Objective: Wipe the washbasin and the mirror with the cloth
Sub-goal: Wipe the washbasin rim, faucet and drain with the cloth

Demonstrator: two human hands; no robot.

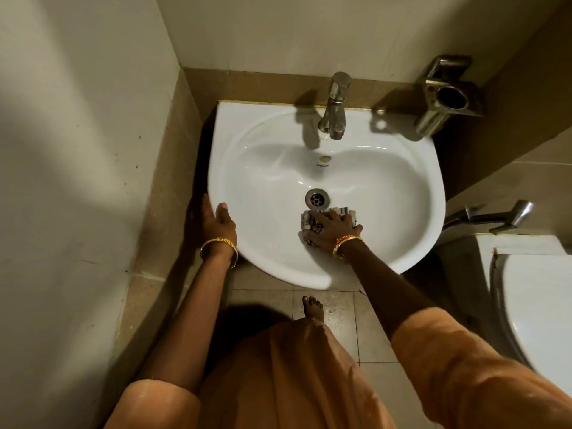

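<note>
A white washbasin [387, 181] hangs on the back wall, with a steel drain [317, 198] at its bottom. My right hand [332, 229] lies flat inside the bowl just below the drain, pressing a checked cloth [311, 221] against the porcelain. The cloth shows around my fingers and under the palm. My left hand [218, 224] grips the basin's left rim, thumb on top of the edge. No mirror is in view.
A steel tap [335, 106] stands at the basin's back. A metal holder [448, 94] is fixed to the wall at the right. A spray handle [495, 215] and a white toilet [538, 305] sit close on the right. A wall closes in on the left.
</note>
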